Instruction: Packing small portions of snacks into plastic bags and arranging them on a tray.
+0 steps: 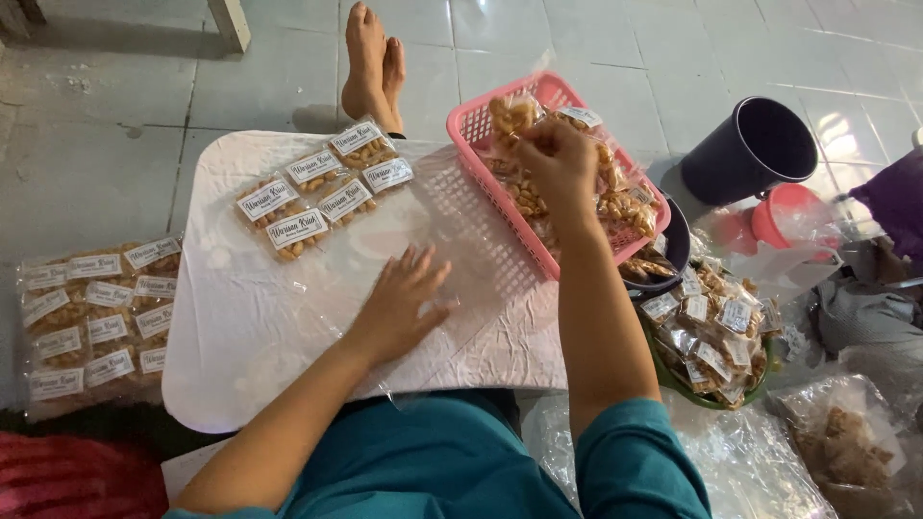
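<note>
1. We see the right hand (560, 163) inside the pink basket (478, 135), fingers curled and pinched together on a snack packet (514, 115) at the top of the pile; how firm the grip is we cannot tell.
2. That packet is a small clear bag of golden-brown fried pieces; it lies at the basket's far end, touching the other packets under it.
3. The left hand (399, 298) lies flat, fingers spread, on a clear plastic sheet (317, 279) that covers the white tray (192, 384) on our lap.
4. On the tray we count five labelled packets (322, 187) in a loose cluster at its far left part, each with a white label, well apart from the left hand.
5. One sealed bundle (91, 322) of packets lies on the floor to the left; about ten labels show on it.
6. A green bowl (760, 380) to the right holds a heap of packets, too jumbled to count.
7. One dark bucket (755, 149) lies tipped beyond it, beside a small red cup (784, 213).
</note>
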